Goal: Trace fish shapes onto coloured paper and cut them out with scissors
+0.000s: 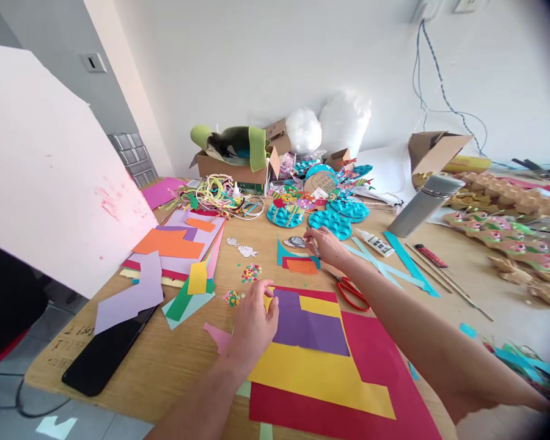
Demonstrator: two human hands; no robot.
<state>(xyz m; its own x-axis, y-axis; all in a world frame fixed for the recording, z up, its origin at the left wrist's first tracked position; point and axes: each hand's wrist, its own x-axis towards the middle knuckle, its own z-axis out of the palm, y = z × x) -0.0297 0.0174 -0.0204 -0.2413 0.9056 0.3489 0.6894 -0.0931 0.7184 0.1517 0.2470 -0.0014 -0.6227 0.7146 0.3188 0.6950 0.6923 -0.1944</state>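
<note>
My right hand (pixel 326 245) reaches forward over the table with its fingers closed on a slim grey pen-like tool (pixel 316 249). Beside its fingertips, a grey-and-white paper fish (pixel 295 242) lies above small blue, red and orange paper pieces (pixel 301 266). My left hand (pixel 255 318) is loosely curved with the thumb apart and nothing visible in it. It is at the left edge of stacked sheets: purple paper (pixel 309 330), yellow paper (pixel 321 376) and red paper (pixel 376 348). Red-handled scissors (pixel 352 294) lie under my right forearm. Two white paper fish (pixel 246 251) lie farther left.
Small piles of coloured confetti (pixel 251 272) lie near my left hand. A black phone (pixel 112 354) is partly under lilac paper (pixel 135 299). Blue egg-tray crafts (pixel 330 224), a glue bottle (pixel 374 242) and a grey flask (pixel 421 205) stand or lie farther back.
</note>
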